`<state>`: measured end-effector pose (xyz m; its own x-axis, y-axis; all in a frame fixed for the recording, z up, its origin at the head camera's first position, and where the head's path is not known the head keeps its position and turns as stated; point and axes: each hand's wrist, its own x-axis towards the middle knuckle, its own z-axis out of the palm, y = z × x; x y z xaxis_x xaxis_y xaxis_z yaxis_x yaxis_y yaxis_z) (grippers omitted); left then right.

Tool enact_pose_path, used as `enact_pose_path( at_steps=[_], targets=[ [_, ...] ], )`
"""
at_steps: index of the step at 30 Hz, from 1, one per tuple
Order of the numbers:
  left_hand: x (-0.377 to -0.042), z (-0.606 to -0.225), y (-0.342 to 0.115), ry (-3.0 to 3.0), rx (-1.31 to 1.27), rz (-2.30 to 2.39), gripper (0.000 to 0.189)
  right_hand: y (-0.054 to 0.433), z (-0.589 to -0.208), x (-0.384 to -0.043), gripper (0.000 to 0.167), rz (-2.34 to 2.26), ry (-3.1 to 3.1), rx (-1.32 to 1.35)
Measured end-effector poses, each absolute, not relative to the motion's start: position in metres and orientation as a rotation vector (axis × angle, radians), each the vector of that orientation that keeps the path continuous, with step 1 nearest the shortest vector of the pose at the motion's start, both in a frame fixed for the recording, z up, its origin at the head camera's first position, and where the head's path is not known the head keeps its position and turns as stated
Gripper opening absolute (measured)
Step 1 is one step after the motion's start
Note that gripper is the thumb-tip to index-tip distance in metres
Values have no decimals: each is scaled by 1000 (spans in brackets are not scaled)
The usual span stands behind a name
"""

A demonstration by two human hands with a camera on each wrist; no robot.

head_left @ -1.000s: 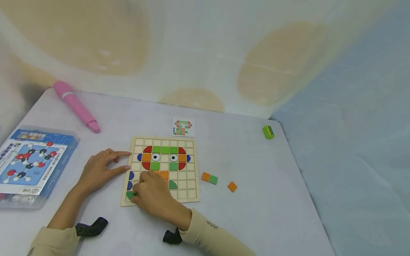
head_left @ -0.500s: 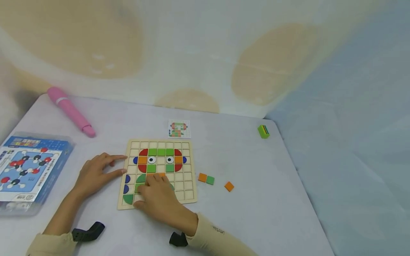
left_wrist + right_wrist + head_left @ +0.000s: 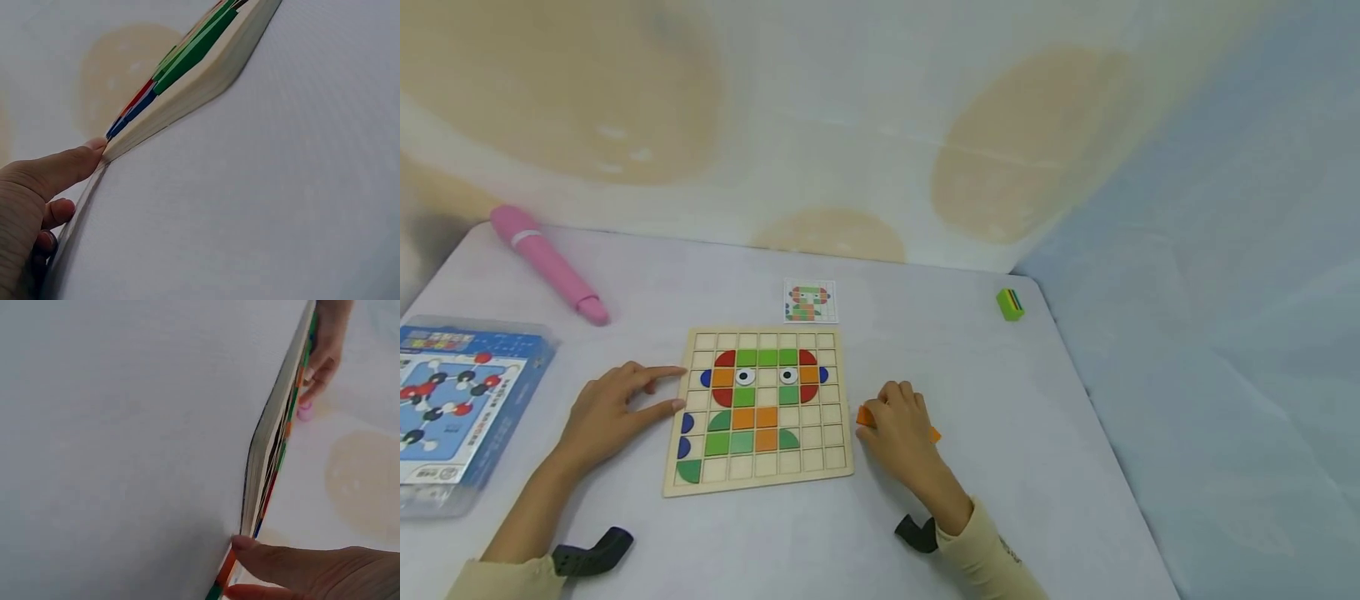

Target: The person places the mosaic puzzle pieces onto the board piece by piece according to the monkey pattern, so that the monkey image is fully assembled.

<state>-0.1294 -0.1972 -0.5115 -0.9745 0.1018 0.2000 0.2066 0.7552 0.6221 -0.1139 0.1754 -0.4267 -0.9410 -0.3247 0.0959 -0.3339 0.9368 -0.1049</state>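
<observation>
A wooden grid board (image 3: 808, 479) lies flat, with coloured tiles set in its cells as a face with round eyes and a body below. My left hand (image 3: 613, 410) touches the board's left edge with extended index finger and thumb; the left wrist view shows the thumb (image 3: 69, 165) right at the corner. To the right of the board, my right hand (image 3: 898, 433) pinches an orange square tile (image 3: 866, 416) between thumb and finger. A green square tile (image 3: 214, 592) sits beside it in the right wrist view, hidden under the hand in the head view.
Another orange tile (image 3: 935, 434) peeks out right of my right hand. Behind the board lies a pattern card (image 3: 810, 302). A boxed molecule set (image 3: 467, 408) and a pink pen-shaped object (image 3: 550, 265) are at left; a small green block (image 3: 1010, 305) stands at the back right.
My right hand has left the board's lower left and moved right to the loose tiles, uncovering a green square tile and orange ones on the board. My left hand stays at the edge.
</observation>
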Motion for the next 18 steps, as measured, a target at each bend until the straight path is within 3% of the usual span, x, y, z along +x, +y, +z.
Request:
enact_pose_path(
  at_steps=[10,18],
  targets=[
    [-127,-511,-198,-2793,-228,-1039,50,187,-429,-118,21,246,-2979,575],
    [-129,-515,-199,-2782,-247,-1042,50,165,-420,-115,9,-71,-2695,734]
  ],
)
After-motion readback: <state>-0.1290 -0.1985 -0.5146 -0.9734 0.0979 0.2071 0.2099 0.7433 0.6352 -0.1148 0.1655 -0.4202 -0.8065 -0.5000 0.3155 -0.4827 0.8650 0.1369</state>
